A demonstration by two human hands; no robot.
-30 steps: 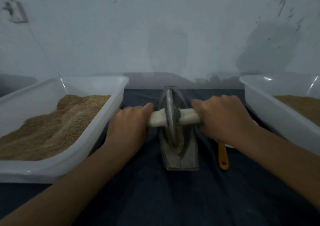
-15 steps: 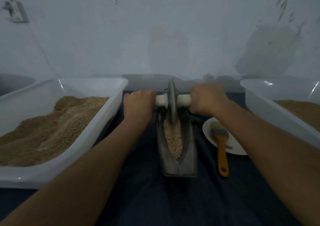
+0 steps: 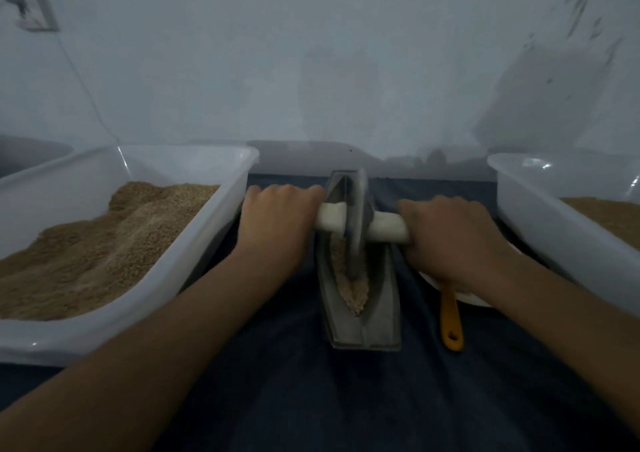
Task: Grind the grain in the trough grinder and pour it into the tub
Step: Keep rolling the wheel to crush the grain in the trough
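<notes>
A grey metal trough grinder (image 3: 381, 320) lies lengthwise on the dark cloth in the middle. Pale grain (image 3: 353, 292) fills the near part of its groove. A metal wheel (image 3: 356, 223) stands in the groove, tilted a little, on a white axle handle (image 3: 384, 230). My left hand (image 3: 277, 219) grips the handle's left end. My right hand (image 3: 450, 237) grips its right end. A white tub (image 3: 194, 243) at the left holds a heap of brown grain. Another white tub (image 3: 554, 223) at the right holds a flatter brown layer.
A yellow-handled brush (image 3: 450, 320) lies on a white plate (image 3: 471, 299) just right of the trough, mostly hidden under my right wrist. A pale wall closes the back. The dark cloth (image 3: 311, 399) spreads out toward me.
The wheel rolled from mid-trough to the far end, then came back toward me to about the middle. Both hands moved with it, and my right hand now covers the plate again.
</notes>
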